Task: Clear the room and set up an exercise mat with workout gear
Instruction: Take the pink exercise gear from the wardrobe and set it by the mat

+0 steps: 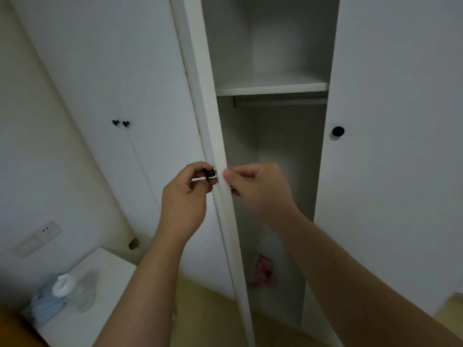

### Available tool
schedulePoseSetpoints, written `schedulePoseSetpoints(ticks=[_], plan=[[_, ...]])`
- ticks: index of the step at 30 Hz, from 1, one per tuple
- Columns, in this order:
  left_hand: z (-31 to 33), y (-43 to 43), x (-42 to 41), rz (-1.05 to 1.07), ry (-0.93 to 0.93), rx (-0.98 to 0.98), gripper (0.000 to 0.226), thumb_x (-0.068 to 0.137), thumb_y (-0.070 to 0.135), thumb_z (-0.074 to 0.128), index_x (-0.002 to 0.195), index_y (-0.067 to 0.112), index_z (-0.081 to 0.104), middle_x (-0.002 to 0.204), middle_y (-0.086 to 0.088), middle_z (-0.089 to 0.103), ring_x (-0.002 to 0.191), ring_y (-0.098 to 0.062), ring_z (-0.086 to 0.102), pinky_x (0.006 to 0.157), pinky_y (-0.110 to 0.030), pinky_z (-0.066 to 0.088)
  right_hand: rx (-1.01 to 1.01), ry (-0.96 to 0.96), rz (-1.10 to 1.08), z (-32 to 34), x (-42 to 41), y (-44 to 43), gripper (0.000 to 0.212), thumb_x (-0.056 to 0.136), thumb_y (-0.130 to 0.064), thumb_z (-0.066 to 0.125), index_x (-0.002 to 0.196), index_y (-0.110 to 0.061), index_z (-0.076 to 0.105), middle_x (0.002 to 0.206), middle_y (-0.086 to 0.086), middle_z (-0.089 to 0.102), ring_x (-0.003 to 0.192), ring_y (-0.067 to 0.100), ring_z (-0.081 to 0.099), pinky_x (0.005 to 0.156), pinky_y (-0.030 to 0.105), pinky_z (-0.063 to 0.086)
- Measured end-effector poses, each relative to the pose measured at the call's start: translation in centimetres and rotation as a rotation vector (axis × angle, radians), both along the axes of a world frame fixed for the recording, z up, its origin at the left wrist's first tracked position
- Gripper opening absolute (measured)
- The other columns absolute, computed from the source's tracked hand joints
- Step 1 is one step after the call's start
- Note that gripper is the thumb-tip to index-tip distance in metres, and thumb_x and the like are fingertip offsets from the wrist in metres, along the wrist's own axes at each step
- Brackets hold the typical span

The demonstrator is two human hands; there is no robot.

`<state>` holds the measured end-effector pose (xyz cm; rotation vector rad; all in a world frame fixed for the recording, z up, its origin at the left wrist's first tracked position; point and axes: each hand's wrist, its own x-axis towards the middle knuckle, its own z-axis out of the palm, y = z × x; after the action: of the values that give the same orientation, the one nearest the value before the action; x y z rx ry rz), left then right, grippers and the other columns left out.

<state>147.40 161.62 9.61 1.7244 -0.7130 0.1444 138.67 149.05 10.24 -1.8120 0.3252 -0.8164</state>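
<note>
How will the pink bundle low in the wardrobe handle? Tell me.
The pink bundle looks crumpled like cloth, so it would probably sag floppily when lifted. Its irregular folds suggest it is light and unlikely to roll. It is blurred, so this is tentative.

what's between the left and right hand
In the head view, the white edge of the open door runs between them. The left hand grips the black knob on its outer face; the right hand pinches that edge.
</note>
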Motion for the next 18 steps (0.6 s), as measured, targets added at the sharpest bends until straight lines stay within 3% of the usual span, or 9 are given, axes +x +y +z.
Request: schedulePoseSetpoints(ticks=[3, 6, 9, 13, 16, 18], plan=[[-0.2, 2.6, 1.3, -0.02, 0.117, -0.149, 0.03, 0.104, 0.008, 0.044, 0.107, 0.02, 0.071, 0.103, 0.003, 0.073, 0.096, -0.015, 0.072, 0.092, -0.035, 0.057, -0.031, 0.026, 0.103, 0.3, 1.6, 2.1, 0.015, 0.093, -0.03, 0.07, 0.093, -0.022, 0.082, 0.074, 0.003, 0.075, 0.07, 0.012, 0.071, 0.067, 0.029, 0.056], [-0.4, 4.9, 2.1, -0.01, 0.163, -0.221, 0.029, 0.107, 0.016, 0.042, 0.113, 0.017, 0.07, 0.106, -0.003, 0.075, 0.1, -0.019, 0.072, 0.09, -0.034, 0.057, -0.045, 0.053, 0.228, 0.2, 3.9, 3.8, 0.021, 0.091, -0.036, 0.07, 0.105, -0.025, 0.08, 0.081, -0.015, 0.076, 0.08, -0.001, 0.07, 0.081, 0.026, 0.059], [-0.2, 6.9, 3.2, 0.035, 0.264, -0.304, 0.03, 0.107, 0.018, 0.04, 0.121, 0.016, 0.068, 0.108, -0.005, 0.075, 0.103, -0.02, 0.072, 0.086, -0.03, 0.058, -0.05, 0.078, 0.344, 0.4, 6.0, 5.5, 0.025, 0.093, -0.037, 0.068, 0.113, -0.025, 0.078, 0.07, -0.023, 0.068, 0.074, -0.007, 0.065, 0.074, 0.014, 0.049], [-0.1, 9.6, 5.1, 0.109, 0.36, -0.393, 0.031, 0.109, 0.022, 0.038, 0.128, 0.017, 0.061, 0.107, -0.008, 0.076, 0.101, -0.024, 0.072, 0.086, -0.035, 0.057, -0.011, 0.104, 0.467, 1.1, 8.5, 7.8, 0.02, 0.095, -0.042, 0.064, 0.109, -0.033, 0.076, 0.074, -0.009, 0.074, 0.066, -0.005, 0.061, 0.069, 0.016, 0.048], [-0.1, 10.9, 6.3, 0.227, 0.365, -0.412, 0.029, 0.108, 0.023, 0.04, 0.128, 0.01, 0.056, 0.102, -0.012, 0.076, 0.101, -0.028, 0.072, 0.092, -0.042, 0.056, 0.06, 0.136, 0.545, 1.3, 10.6, 9.5, 0.03, 0.099, -0.04, 0.059, 0.119, -0.024, 0.074, 0.071, -0.027, 0.064, 0.067, -0.015, 0.058, 0.074, 0.011, 0.043], [-0.2, 11.3, 7.3, 0.301, 0.366, -0.423, 0.027, 0.107, 0.022, 0.041, 0.126, 0.008, 0.054, 0.102, -0.016, 0.073, 0.102, -0.03, 0.07, 0.093, -0.042, 0.056, 0.08, 0.155, 0.578, 1.5, 11.7, 10.5, 0.035, 0.101, -0.042, 0.055, 0.119, -0.02, 0.074, 0.079, -0.024, 0.065, 0.076, -0.012, 0.058, 0.078, 0.014, 0.044]])
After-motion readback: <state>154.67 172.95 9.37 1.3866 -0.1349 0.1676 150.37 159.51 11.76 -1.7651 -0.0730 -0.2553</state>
